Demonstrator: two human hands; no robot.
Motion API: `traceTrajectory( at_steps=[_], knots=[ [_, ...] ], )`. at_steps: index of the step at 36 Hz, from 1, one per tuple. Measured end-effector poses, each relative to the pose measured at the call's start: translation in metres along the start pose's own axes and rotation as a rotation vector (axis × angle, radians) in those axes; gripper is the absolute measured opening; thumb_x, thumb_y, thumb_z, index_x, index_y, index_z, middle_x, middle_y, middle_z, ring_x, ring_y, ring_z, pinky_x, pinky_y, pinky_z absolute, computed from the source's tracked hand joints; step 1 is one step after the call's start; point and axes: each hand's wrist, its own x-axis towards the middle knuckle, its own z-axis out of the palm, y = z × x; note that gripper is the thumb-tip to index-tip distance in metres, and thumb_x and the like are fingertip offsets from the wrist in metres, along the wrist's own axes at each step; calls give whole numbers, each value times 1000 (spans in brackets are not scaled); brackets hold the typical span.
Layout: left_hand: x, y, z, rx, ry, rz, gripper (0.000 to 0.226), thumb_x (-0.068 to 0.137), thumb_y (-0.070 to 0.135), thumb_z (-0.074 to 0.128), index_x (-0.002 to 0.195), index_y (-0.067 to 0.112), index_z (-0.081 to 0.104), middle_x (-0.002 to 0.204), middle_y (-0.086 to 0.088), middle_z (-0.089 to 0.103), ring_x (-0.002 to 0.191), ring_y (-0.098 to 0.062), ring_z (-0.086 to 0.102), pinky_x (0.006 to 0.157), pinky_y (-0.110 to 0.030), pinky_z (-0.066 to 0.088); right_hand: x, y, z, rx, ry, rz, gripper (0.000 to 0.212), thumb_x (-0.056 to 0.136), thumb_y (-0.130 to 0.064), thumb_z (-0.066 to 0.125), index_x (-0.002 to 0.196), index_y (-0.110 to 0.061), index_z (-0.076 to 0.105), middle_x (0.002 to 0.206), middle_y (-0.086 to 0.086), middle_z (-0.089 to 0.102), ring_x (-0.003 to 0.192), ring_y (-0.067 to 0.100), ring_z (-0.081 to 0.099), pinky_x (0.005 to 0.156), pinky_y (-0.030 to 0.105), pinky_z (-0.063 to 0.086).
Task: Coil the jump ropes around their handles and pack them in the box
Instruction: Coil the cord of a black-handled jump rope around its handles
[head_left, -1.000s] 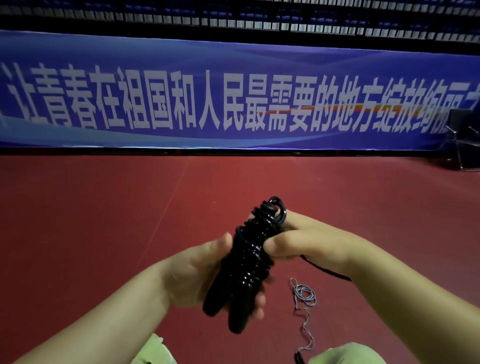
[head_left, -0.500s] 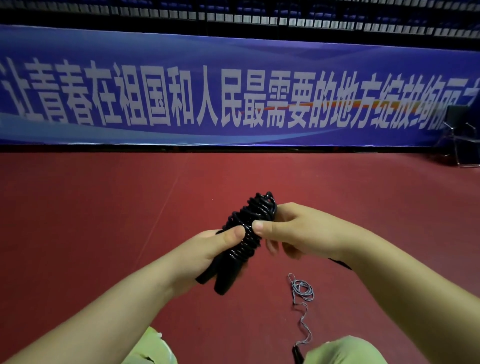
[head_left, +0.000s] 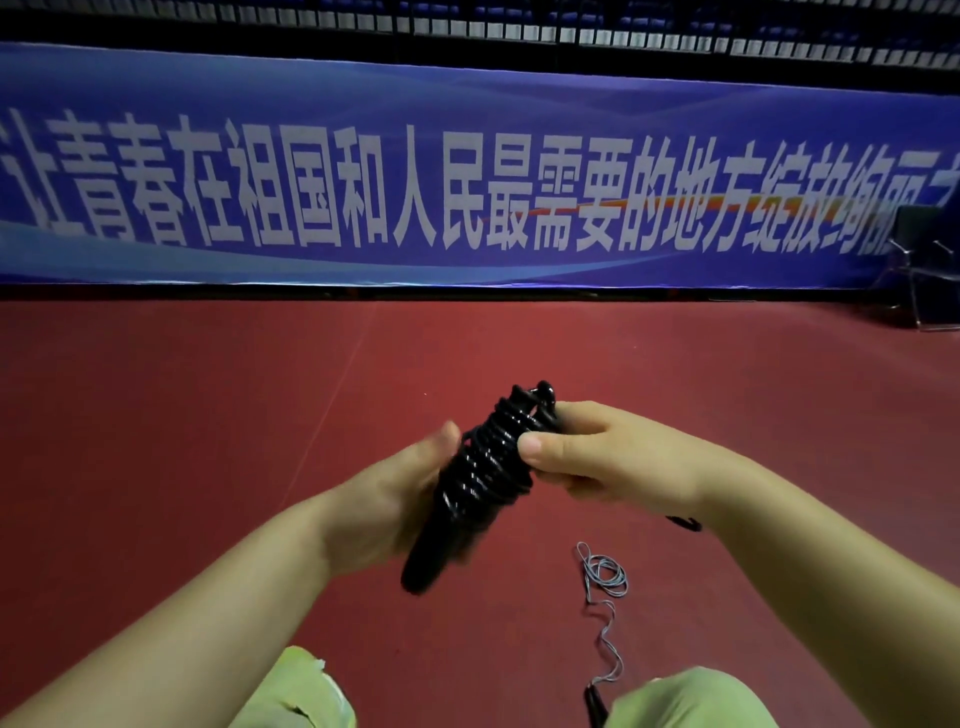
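Hands both hold the black jump rope (head_left: 483, 473), coiled round its handles, above the red floor (head_left: 208, 441): left hand (head_left: 387, 512) grips the lower handle part, right hand (head_left: 597, 457) pinches the upper coils. Grey jump rope (head_left: 605, 597) lies loose on the floor near the knees.

A sports hall: red court floor (head_left: 208, 441), long blue banner (head_left: 467, 171), seating rows (head_left: 519, 26) behind it.

Left hand (head_left: 387, 499) and right hand (head_left: 597, 457) grip the coiled black jump rope (head_left: 480, 478) above red floor (head_left: 182, 415).
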Motion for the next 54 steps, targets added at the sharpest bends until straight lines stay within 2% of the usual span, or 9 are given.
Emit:
traceTrajectory(
  at_steps=[4, 16, 19, 23, 26, 33, 42, 47, 54],
  knots=[
    [-2, -8, -2, -185, -224, -29, 74, 61, 79, 64, 105, 19, 70, 94, -3, 67, 82, -20, 65, 71, -32, 53, -3, -3, 3, -17, -98, -9, 5, 94, -23, 57, 90, -26, 58, 63, -27, 55, 59, -8, 45, 58, 7, 36],
    [7, -6, 9, -290, -175, -46, 73, 50, 69, 79, 100, 17, 69, 83, -14, 64, 69, -27, 65, 60, -34, 53, 3, -7, -5, -286, -208, 60, 14, 98, -29, 50, 86, -34, 55, 64, -37, 57, 66, -17, 53, 65, 2, 36],
    [9, -6, 14, -273, -104, 14, 60, 50, 65, 80, 93, 24, 72, 73, -9, 61, 59, -21, 59, 53, -29, 48, 2, -5, -7, -350, -187, 69, 6, 97, -34, 52, 99, -38, 56, 90, -32, 63, 88, -15, 55, 83, 9, 40],
    [10, -6, 17, -258, 5, 31, 63, 38, 67, 82, 85, 25, 75, 69, -6, 60, 57, -17, 56, 51, -26, 47, 1, -5, -11, -488, -160, 81, 37, 88, -48, 60, 118, -27, 56, 115, -12, 65, 109, 5, 59, 98, 27, 45],
    [8, -5, 13, -277, 51, 21, 67, 38, 67, 82, 80, 16, 72, 67, -8, 62, 55, -18, 59, 50, -26, 49, -1, -4, -23, -674, -145, 186, 57, 73, -64, 65, 115, -27, 57, 101, -8, 65, 90, 13, 61, 85, 34, 50],
    [5, -1, 6, -307, 131, -39, 68, 43, 62, 79, 79, 7, 64, 65, -8, 61, 52, -17, 59, 47, -25, 49, -6, 8, -38, -565, 7, 204, 15, 86, -19, 64, 99, -27, 66, 67, -13, 54, 53, 0, 46, 53, 16, 38],
    [13, -3, 4, -432, 258, -90, 62, 64, 65, 54, 79, 5, 60, 64, -7, 59, 50, -16, 56, 46, -24, 48, -1, 15, -36, -606, 265, 85, 20, 92, -35, 58, 80, -23, 68, 76, 1, 71, 65, 19, 64, 67, 35, 52],
    [15, -5, -1, -459, 307, -93, 63, 62, 66, 56, 79, 6, 60, 65, -6, 58, 50, -16, 56, 46, -24, 49, -3, 18, -34, -455, 333, -33, 25, 97, -25, 54, 76, -17, 65, 60, -14, 67, 47, 1, 54, 49, 11, 37],
    [21, -14, -8, -469, 386, -70, 60, 58, 66, 61, 77, 9, 63, 69, -7, 59, 52, -17, 56, 48, -25, 50, 2, 33, -22, -75, 417, -230, 29, 89, -33, 46, 97, -13, 66, 99, 13, 64, 85, 10, 54, 83, 31, 46]
  ],
)
